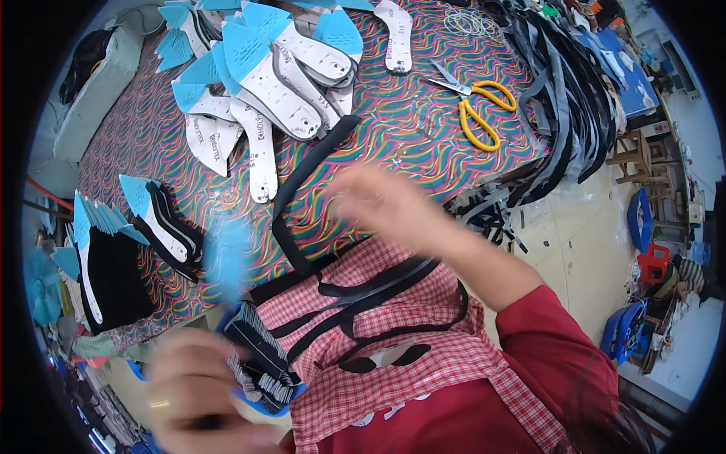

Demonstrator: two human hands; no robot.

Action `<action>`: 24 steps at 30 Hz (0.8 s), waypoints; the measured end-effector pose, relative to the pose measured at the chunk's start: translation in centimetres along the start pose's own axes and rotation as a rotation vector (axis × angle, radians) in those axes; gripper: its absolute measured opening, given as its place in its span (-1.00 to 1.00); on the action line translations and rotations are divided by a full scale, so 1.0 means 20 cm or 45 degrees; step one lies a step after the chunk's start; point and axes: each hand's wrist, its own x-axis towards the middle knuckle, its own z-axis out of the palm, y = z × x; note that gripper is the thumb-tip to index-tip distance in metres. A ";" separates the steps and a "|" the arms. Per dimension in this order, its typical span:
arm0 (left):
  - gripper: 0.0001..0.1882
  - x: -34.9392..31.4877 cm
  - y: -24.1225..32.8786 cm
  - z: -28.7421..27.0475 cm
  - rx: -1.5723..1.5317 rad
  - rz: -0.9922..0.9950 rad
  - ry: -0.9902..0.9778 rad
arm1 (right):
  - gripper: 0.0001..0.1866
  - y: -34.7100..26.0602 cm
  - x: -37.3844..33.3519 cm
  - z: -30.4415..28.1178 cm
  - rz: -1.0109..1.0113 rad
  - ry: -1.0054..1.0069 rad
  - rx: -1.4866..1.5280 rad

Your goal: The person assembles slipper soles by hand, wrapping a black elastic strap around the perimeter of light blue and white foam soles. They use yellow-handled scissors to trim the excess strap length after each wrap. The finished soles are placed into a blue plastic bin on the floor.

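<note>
My right hand (378, 204), somewhat blurred, hovers above the table's near edge with its fingers apart and nothing visible in them. Just left of it, a bent black strip (283, 204) runs down to the table edge. My left hand (193, 386) is at the lower left beside a blue basket (280, 408), its fingers smeared by motion. Above that hand is a blurred light-blue shape (231, 257); whether the hand holds it is unclear. White insole boards with light-blue ends (280, 98) lie heaped on the table. More black strips (378, 291) lie across my red checked apron (423, 371).
Yellow-handled scissors (484, 113) lie spread at the right on the patterned table (408, 144). Beyond them hangs a bundle of black strips (567, 98). At the left edge stand stacked insole boards (166, 227) and a black stack (117, 272). Black-and-grey striped pieces (261, 348) fill the basket.
</note>
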 end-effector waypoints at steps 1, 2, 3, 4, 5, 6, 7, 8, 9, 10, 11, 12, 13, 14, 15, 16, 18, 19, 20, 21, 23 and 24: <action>-0.50 -0.09 0.09 -0.06 0.444 -0.296 0.077 | -0.69 0.08 0.08 -0.08 0.225 0.171 0.250; -0.47 -0.19 0.09 -0.14 0.843 -0.548 0.140 | -0.65 0.10 0.14 -0.20 0.297 0.293 0.014; -0.39 -0.22 -0.08 -0.24 0.988 -0.724 -0.091 | -0.62 0.13 0.18 -0.25 0.273 0.441 -0.249; -0.31 -0.23 -0.19 -0.31 1.174 -0.940 -0.328 | -0.61 0.11 0.22 -0.26 0.335 0.438 -0.388; -0.30 -0.38 -0.27 -0.33 1.134 -1.118 -0.398 | -0.60 0.08 0.27 -0.24 0.394 0.429 -0.520; -0.29 -0.53 -0.33 -0.31 1.092 -1.302 -0.459 | -0.59 0.06 0.31 -0.21 0.445 0.416 -0.652; -0.32 -0.59 -0.35 -0.26 1.219 -1.319 -0.448 | -0.62 0.07 0.33 -0.19 0.430 0.444 -0.645; -0.35 -0.57 -0.35 -0.22 1.323 -1.324 -0.438 | -0.64 0.11 0.33 -0.19 0.397 0.479 -0.507; -0.42 -0.51 -0.37 -0.17 1.216 -1.247 -0.230 | -0.66 0.16 0.33 -0.19 0.361 0.513 -0.367; -0.48 -0.44 -0.41 -0.09 0.935 -1.113 0.029 | -0.68 0.19 0.31 -0.20 0.333 0.545 -0.241; -0.53 -0.39 -0.44 0.00 0.747 -1.043 0.158 | -0.76 0.15 0.29 -0.18 0.293 0.547 0.006; -0.56 -0.29 -0.47 0.11 0.577 -0.985 0.275 | -0.77 0.11 0.26 -0.16 0.114 0.540 -0.096; -0.52 -0.16 -0.50 0.21 0.502 -0.917 0.342 | -0.79 0.08 0.23 -0.13 -0.062 0.533 -0.199; -0.44 -0.08 -0.52 0.32 0.601 -0.830 0.341 | -0.80 0.03 0.20 -0.10 -0.254 0.509 -0.290; -0.36 0.00 -0.53 0.41 0.627 -0.796 0.364 | -0.80 -0.05 0.18 -0.06 -0.353 0.483 -0.300; -0.42 0.04 -0.57 0.50 0.586 -0.764 0.379 | -0.81 -0.15 0.14 -0.03 -0.448 0.463 -0.323; -0.49 0.12 -0.54 0.62 -0.316 -0.895 0.750 | -0.81 -0.32 0.06 -0.01 -0.507 0.378 -0.321; -0.55 0.13 -0.53 0.61 -0.418 -0.847 0.815 | -0.82 -0.35 0.04 -0.03 -0.503 0.473 -0.174; -0.59 0.16 -0.49 0.60 -0.695 -0.901 0.867 | -0.82 -0.36 0.01 -0.06 -0.501 0.563 -0.025; -0.61 0.18 -0.45 0.59 -0.950 -0.920 0.789 | -0.81 -0.37 -0.04 -0.10 -0.227 0.330 0.306; -0.65 0.18 -0.38 0.55 -1.277 -0.947 0.616 | -0.78 -0.39 -0.12 -0.13 0.106 -0.016 0.737; -0.66 0.17 -0.35 0.54 -1.362 -0.955 0.525 | -0.77 -0.40 -0.14 -0.13 0.177 -0.116 0.828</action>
